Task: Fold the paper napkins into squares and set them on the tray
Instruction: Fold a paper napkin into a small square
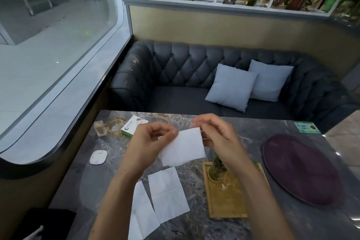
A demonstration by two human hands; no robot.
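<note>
I hold a white paper napkin [183,147] in the air above the marble table [253,130]. My left hand [150,142] pinches its upper left corner, and my right hand [216,136] pinches its upper right corner. The napkin hangs as a folded rectangle. Two more white napkins lie flat on the table below my arms, one [168,194] in the middle and one [143,212] partly under my left forearm. A round dark purple tray [300,169] rests at the right of the table with nothing on it.
A small wooden tray [226,200] with a glass plant vase [217,169] sits just under my right wrist. At the far left of the table stand a glass ashtray [115,125], a toothpick jar [100,127], a napkin box [132,124] and a white disc [98,157]. A sofa lies beyond.
</note>
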